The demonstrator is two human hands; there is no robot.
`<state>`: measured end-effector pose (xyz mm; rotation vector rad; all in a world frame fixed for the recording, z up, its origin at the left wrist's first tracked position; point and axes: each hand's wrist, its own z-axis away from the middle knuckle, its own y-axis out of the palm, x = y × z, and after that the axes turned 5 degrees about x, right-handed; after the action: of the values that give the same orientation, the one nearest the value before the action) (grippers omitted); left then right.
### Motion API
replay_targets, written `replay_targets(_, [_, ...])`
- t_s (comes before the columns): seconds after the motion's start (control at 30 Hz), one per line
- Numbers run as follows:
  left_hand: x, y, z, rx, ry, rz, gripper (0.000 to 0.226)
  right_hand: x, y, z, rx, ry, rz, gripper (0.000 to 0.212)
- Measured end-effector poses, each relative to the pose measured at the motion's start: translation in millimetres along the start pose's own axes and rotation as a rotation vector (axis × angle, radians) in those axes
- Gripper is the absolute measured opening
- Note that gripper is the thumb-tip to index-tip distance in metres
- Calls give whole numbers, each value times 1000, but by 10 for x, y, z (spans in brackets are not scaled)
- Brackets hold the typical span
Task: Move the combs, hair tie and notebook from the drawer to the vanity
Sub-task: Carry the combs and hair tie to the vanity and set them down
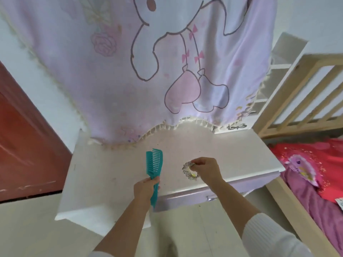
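A home bedroom is shown: a white-topped vanity (pixel 115 164) is draped by a lilac cartoon-rabbit cloth (pixel 130 71), and a pale wooden-railed bed (pixel 300 86) with red-and-purple floral bedding (pixel 315 175) is seen just beside it.

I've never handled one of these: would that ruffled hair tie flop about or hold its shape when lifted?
Probably floppy: the hair tie is a gathered fabric ring, pinched at its top edge by the right hand. It looks light, since fingertips alone seem to hold it. It seems unlikely to roll on the vanity, being soft and frilled.
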<state>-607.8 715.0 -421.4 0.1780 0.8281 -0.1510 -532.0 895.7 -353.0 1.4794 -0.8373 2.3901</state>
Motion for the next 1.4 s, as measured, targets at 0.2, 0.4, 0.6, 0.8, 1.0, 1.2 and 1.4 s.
replay_targets(0.2, [-84,126,-570,-78,-75,-12,20,-124,267,-812,84,124,44,13])
replay_targets(0.4, [-118,232,-714,-128,-103,-34,22,-165,592,-1173,167,296,-69,14])
replay_targets(0.6, [-103,206,-719,-271,-30,-222,24,-304,580,-1279,95,308,114,10])
replay_targets(0.8, [-112,145,-667,-356,55,-512,20,-368,493,-1249,90,294,239,27])
replay_targets(1.0, [-78,14,-545,-293,93,-623,30,-359,402,-989,108,253,261,42])
replay_targets(1.2, [-268,52,-336,-97,267,-746,22,-238,182,-364,-14,173,197,35])
replay_targets(1.4, [-288,385,329,274,610,-976,18,-242,-33,868,-301,161,129,34])
